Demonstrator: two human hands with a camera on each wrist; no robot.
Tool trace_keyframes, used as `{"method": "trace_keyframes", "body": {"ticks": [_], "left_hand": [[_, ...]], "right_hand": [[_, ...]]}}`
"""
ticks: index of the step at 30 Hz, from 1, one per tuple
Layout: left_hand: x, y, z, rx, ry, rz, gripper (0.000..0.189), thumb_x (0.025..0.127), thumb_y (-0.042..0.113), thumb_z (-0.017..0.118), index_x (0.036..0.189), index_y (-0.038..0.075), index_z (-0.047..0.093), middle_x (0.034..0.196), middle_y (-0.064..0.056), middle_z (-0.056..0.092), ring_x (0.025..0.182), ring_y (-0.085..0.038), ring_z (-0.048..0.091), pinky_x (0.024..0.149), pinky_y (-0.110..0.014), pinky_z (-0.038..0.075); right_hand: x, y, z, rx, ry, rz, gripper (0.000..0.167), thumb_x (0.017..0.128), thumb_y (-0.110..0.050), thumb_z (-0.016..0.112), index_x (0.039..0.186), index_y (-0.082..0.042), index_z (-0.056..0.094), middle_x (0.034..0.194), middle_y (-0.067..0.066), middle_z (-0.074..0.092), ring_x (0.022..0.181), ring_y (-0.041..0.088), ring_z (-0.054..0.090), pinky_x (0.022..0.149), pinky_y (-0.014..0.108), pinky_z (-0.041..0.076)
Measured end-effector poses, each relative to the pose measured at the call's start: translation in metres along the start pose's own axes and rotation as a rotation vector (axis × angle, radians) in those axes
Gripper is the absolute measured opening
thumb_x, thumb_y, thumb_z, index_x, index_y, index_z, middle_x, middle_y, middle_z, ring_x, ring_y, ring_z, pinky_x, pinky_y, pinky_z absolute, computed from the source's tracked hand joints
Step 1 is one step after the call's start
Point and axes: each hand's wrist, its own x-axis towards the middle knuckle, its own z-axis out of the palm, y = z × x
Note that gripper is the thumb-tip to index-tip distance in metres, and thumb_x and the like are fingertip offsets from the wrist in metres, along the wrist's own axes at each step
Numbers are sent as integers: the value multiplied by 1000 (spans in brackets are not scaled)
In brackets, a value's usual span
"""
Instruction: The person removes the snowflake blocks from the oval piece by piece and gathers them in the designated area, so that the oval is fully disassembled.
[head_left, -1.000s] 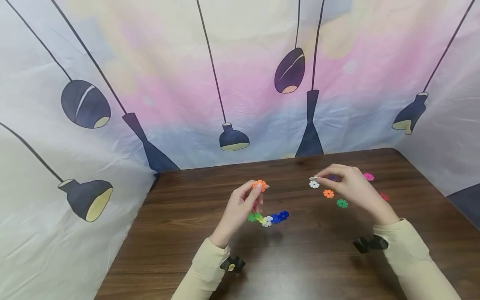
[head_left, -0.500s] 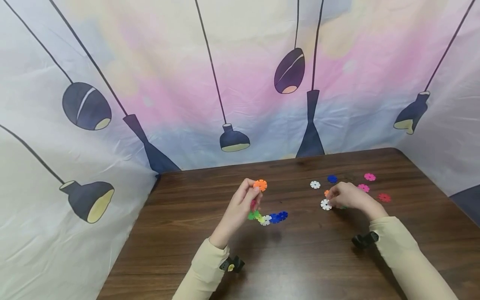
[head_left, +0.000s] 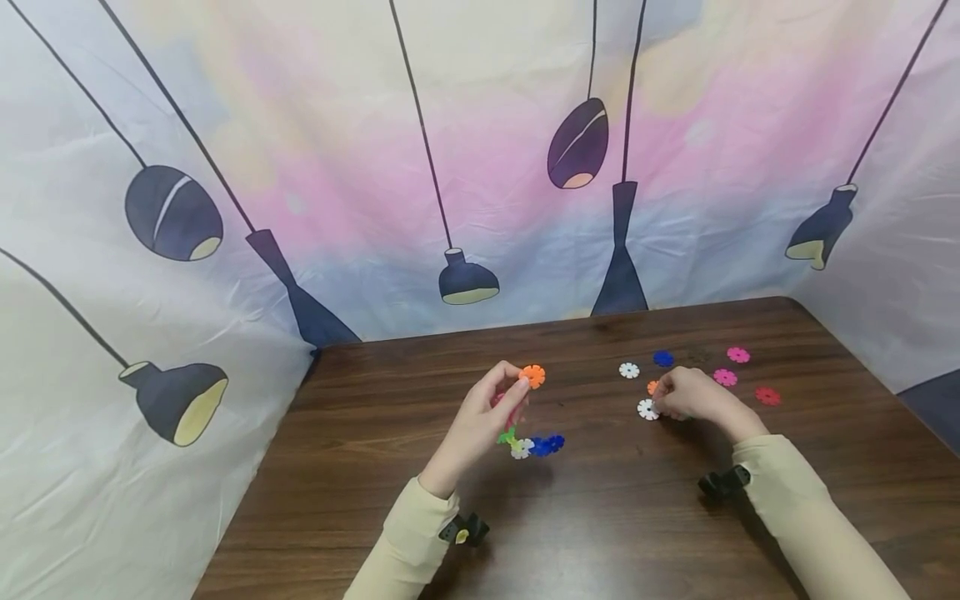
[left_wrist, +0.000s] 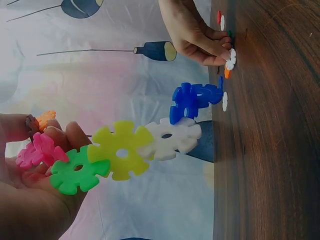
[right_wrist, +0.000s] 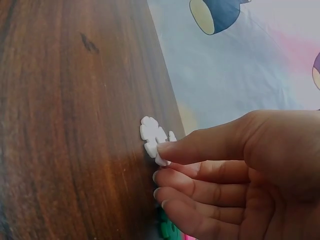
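Observation:
My left hand (head_left: 480, 421) grips one end of a chain of interlocking flower-shaped plastic discs. At its fingertips shows an orange disc (head_left: 533, 377), with a pink disc (left_wrist: 40, 150) against the palm. From there a green disc (left_wrist: 79, 170), a yellow disc (left_wrist: 121, 150), a white disc (left_wrist: 170, 137) and blue discs (left_wrist: 186, 102) hang above the table. Low over the tabletop, my right hand (head_left: 697, 396) pinches a loose white flower disc (right_wrist: 150, 132) between thumb and index finger. A green disc (right_wrist: 170, 229) lies mostly hidden beneath that hand.
Around the right hand lie another white disc (head_left: 628, 370), a blue disc (head_left: 663, 358), pink discs (head_left: 725, 377), a red disc (head_left: 767, 396) and a partly covered orange disc (head_left: 653, 387). Behind the wooden table (head_left: 600, 517) hangs a printed curtain (head_left: 517, 217).
My right hand has come down and nearer from beside the far white disc, and has hardly moved in the last half second. The chain's free end has swung slightly left and lower.

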Motion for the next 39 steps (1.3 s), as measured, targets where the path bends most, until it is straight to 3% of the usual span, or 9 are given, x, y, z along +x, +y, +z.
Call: {"method": "trace_keyframes", "body": {"ticks": [7,12,16,22,28,35,39], "left_hand": [[0,-1,0,15,26,-6,20,105,27,57,111,8,60,93,-20,61,66,-22,53,64,-28,53],[0,1,1,23,24,-18,21,105,28,57,111,9,60,90,-10,63,64,-17,52,58,-24,47],[-1,0,3,28,3,-20,21,105,27,56,112,8,60,88,-5,62,63,-16,51,54,-23,44],[-2,0,7,-7,-82,-25,19,106,16,52,118,2,56,90,-6,60,64,-18,48,57,-22,45],[-5,3,11,-1,-162,-58,22,107,18,50,124,4,56,92,-5,59,68,-18,49,64,-25,48],[-6,1,17,27,-211,-31,19,107,15,51,122,6,57,86,-5,55,69,-39,48,56,-24,42],[-6,0,20,35,-213,-19,18,106,16,52,120,6,58,88,-4,56,67,-28,50,58,-27,45]], "right_hand": [[0,0,2,-10,8,-12,9,87,-7,70,81,-4,65,69,3,61,63,16,59,59,31,53],[-4,-9,-3,-48,64,-63,13,91,-16,70,87,-5,66,68,1,60,61,15,57,57,32,49],[-11,-27,-7,-75,147,-174,18,96,-25,68,96,-7,69,72,-2,63,63,14,56,60,33,46],[-30,-63,-2,-25,242,-351,16,99,-30,67,102,-16,72,81,-6,68,69,13,59,67,33,48],[-48,-92,10,82,221,-477,19,101,-36,62,109,-21,71,86,-11,68,74,11,63,64,30,52],[-51,-106,23,132,227,-660,12,99,-26,67,111,-25,71,99,-14,72,84,9,68,69,30,56],[-51,-107,27,150,221,-718,12,96,-19,71,107,-25,70,95,-15,72,84,10,68,69,30,56]]}}
